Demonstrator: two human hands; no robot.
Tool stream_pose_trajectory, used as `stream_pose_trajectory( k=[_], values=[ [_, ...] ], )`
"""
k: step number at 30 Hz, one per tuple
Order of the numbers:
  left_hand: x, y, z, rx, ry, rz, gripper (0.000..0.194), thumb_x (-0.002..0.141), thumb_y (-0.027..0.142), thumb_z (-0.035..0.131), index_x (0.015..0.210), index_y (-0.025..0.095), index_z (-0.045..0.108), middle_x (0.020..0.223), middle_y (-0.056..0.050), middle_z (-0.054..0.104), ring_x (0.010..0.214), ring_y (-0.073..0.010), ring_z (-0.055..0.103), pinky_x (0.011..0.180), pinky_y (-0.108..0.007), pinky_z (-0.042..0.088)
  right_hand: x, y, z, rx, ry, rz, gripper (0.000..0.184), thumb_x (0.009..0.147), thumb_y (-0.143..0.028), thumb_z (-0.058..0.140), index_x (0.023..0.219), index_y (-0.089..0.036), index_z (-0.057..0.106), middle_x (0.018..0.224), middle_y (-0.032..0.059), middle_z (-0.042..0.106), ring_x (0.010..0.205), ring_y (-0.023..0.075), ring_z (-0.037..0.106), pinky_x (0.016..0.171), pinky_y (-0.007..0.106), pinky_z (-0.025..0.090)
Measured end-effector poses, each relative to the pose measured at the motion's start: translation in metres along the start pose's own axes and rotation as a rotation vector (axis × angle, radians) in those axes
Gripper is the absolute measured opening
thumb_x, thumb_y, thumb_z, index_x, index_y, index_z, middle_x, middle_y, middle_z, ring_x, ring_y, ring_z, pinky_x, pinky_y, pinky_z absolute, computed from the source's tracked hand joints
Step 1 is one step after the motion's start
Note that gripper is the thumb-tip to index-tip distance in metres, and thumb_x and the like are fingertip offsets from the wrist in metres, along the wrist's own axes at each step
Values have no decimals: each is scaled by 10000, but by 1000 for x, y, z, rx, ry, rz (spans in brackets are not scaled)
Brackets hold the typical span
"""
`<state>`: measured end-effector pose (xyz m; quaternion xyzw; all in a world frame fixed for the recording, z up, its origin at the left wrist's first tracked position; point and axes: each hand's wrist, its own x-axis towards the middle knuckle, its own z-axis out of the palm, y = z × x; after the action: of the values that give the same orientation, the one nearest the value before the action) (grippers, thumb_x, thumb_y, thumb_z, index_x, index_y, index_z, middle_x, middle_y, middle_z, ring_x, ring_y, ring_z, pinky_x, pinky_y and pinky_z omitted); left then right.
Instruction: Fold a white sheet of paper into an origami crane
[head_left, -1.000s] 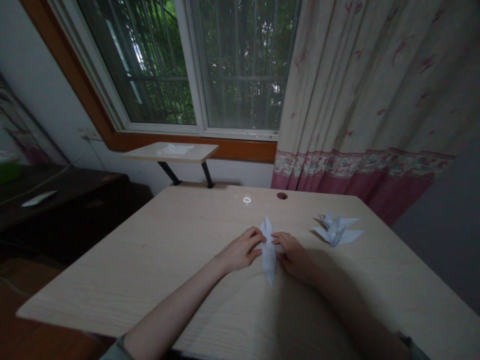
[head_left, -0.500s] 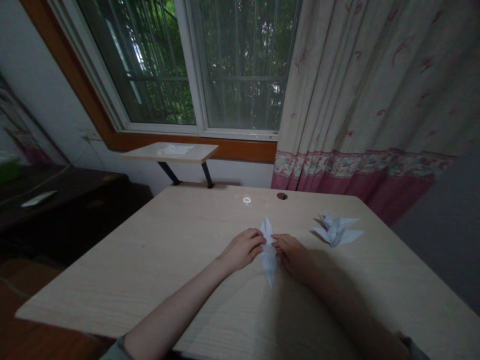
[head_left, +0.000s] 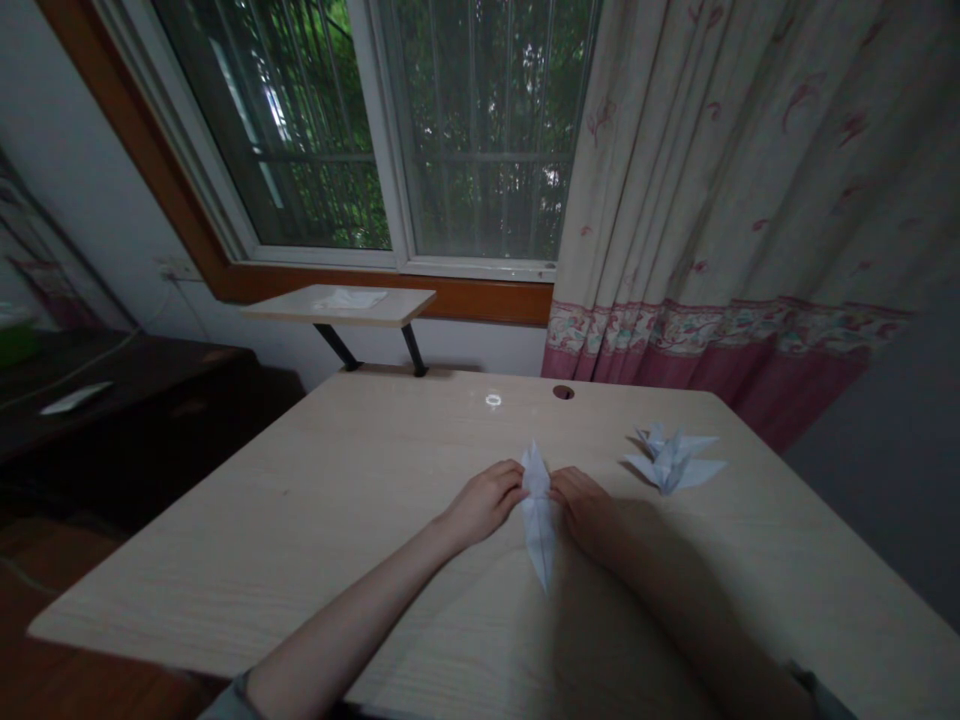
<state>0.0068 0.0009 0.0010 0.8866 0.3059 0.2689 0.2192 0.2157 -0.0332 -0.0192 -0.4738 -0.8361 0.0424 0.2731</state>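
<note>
A long, narrow piece of folded white paper (head_left: pixel 538 525) lies pointed at both ends on the pale wood-grain desk (head_left: pixel 300 520). My left hand (head_left: pixel 484 503) presses against its left side with the fingers curled. My right hand (head_left: pixel 583 503), in shadow, holds its right side, so the paper sits between the fingertips. To the right, a white origami crane (head_left: pixel 671 462) rests on the desk, out of reach of both fingertips.
The desk has a round hole (head_left: pixel 563 392) near its far edge. Behind it stands a small wall shelf (head_left: pixel 337 306) holding a white cloth. A dark cabinet (head_left: pixel 127 400) is at left; a pink-bordered curtain (head_left: pixel 720 330) hangs at right.
The folded paper now lies slightly nearer to me, its lower tip further down the desk. Both hands have shifted with it, and the paper looks narrower and more tightly closed.
</note>
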Motion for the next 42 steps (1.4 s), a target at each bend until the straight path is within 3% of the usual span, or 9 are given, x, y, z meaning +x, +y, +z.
stream_pose_trajectory(
  k=[8,14,35,42],
  values=[
    [1,0,1,-14,6,-13,212,958,251,446,878,171,626,961,-58,607,929,-177,563,859,-288,466,2,-4,-5,136,43,21,54,908,-204,508,922,-186,557,934,77,617,894,228,555,809,373,463],
    [2,2,-1,-5,-2,-27,227,957,252,449,833,160,615,911,-56,597,883,-175,561,827,-285,466,4,-2,-2,121,92,-26,116,917,-277,528,843,-188,517,881,65,603,847,222,540,771,361,452],
    [0,5,4,-74,71,-40,177,939,245,485,818,164,586,991,-69,586,948,-180,538,876,-316,453,6,-2,-2,170,77,66,118,885,-139,507,782,-196,523,868,50,552,855,201,500,774,354,434],
    [1,7,5,127,85,-70,239,958,269,441,840,171,625,980,-68,597,951,-199,534,870,-346,434,6,-4,0,74,47,48,148,899,-126,451,796,-191,536,874,63,572,857,208,507,796,368,448]
  ],
)
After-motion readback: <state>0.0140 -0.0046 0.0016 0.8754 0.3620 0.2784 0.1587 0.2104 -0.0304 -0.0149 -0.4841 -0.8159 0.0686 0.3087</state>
